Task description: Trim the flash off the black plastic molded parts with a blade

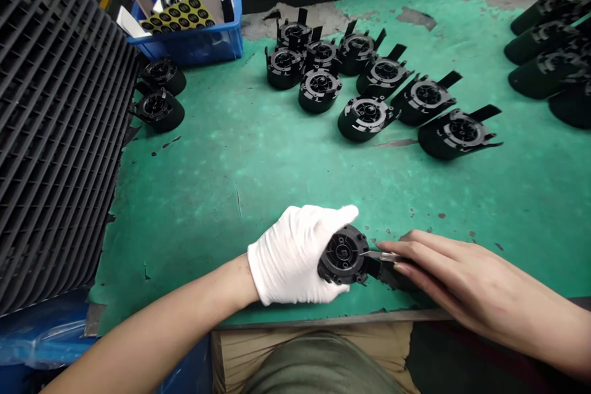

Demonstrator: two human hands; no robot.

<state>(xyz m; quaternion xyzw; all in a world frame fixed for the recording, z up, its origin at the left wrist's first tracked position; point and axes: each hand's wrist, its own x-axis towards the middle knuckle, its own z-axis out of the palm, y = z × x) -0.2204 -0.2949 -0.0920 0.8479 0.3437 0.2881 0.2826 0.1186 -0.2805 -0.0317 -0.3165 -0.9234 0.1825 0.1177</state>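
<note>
- Left hand (300,255) (gloved) wraps the black part (344,254), near the front of the green table (277,166).
- Right hand (466,274), bare, pinches a knife (388,257), tip at its face.
- Part likely light, stiff, slick; thin tabs (374,268) may snap, so grip its round side.

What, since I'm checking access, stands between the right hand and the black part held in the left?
Only the slim tool in the right hand, its tip at the black part; nothing else visible.

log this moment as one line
left hand: gloved, gripping black housing; right hand: bare, holding pointed metal tool at housing's face; green worktop: similar housings
</note>
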